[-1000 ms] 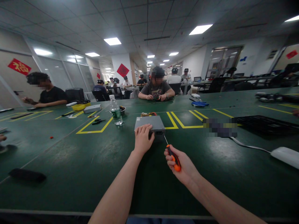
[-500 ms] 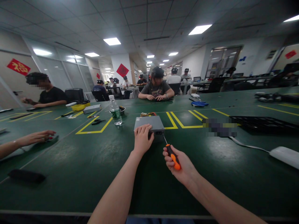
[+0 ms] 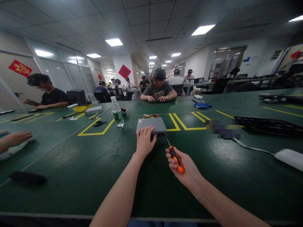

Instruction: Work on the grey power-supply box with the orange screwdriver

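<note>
A grey metal computer power supply [image 3: 156, 124] lies on the green table, with coloured wires [image 3: 151, 116] at its far side. My left hand [image 3: 146, 138] grips its near left part, fingers over the top and thumb at the front face. Held in my right hand [image 3: 183, 164] is a screwdriver [image 3: 176, 159] with an orange and black handle. Its thin shaft slants up and away to the power supply's near right corner, beside the socket. Whether the tip sits in a screw is too small to tell.
A water bottle [image 3: 117, 112] stands left of the power supply, with a bowl [image 3: 124, 112] behind it. Scissors [image 3: 100, 123] lie in a yellow-taped area. A white power strip [image 3: 289, 158] is at right. A co-worker's hand [image 3: 19, 138] shows at far left; another person sits opposite.
The screwdriver handle has turned slightly in my right hand, its tip staying at the same corner. My left hand keeps its hold. The co-worker's hand at left has drawn back leftward.
</note>
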Demonstrator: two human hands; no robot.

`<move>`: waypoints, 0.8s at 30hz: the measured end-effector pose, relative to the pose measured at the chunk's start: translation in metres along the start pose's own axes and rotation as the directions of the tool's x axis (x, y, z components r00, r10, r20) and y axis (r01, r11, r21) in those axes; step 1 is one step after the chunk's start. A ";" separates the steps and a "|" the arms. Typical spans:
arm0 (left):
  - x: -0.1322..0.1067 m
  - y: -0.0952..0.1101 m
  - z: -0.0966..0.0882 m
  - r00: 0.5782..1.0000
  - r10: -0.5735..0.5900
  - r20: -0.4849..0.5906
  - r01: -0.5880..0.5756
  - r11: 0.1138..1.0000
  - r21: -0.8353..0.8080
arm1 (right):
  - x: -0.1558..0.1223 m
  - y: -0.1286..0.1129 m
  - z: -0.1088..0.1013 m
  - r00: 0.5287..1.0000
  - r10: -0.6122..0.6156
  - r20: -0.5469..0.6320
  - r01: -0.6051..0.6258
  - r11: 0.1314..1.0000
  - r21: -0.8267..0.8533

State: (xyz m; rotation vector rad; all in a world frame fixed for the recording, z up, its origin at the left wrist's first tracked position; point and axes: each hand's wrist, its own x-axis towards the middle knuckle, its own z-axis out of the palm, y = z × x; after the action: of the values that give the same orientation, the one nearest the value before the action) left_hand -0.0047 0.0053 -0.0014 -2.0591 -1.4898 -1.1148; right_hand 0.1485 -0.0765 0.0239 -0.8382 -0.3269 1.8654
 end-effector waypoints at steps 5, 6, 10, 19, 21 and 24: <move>0.000 0.000 0.000 1.000 -0.003 0.011 0.003 1.000 -0.001 | 0.004 0.001 -0.003 0.998 -0.035 -0.059 0.034 0.999 -0.018; 0.000 0.000 0.000 1.000 -0.003 0.012 0.003 1.000 0.000 | 0.004 0.001 -0.003 0.998 -0.034 -0.061 0.033 0.999 -0.019; 0.000 0.000 0.000 1.000 -0.004 0.012 0.004 1.000 0.004 | 0.002 0.000 -0.001 1.000 0.007 -0.019 -0.007 1.000 -0.017; 0.000 0.000 0.001 1.000 -0.006 0.005 0.006 1.000 -0.004 | 0.004 0.003 -0.004 0.998 -0.036 -0.048 0.036 0.999 -0.011; 0.000 0.000 0.000 1.000 -0.005 0.004 0.005 1.000 -0.004 | 0.004 0.002 -0.003 0.999 -0.018 -0.031 0.018 1.000 -0.010; 0.000 0.000 0.000 1.000 -0.004 0.004 0.004 1.000 -0.001 | 0.003 0.002 -0.001 1.000 0.011 -0.013 -0.011 1.000 -0.022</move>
State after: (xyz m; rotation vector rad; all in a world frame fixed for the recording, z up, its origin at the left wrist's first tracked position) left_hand -0.0042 0.0056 -0.0014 -2.0611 -1.4957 -1.1139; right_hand 0.1473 -0.0755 0.0206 -0.8679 -0.3363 1.8692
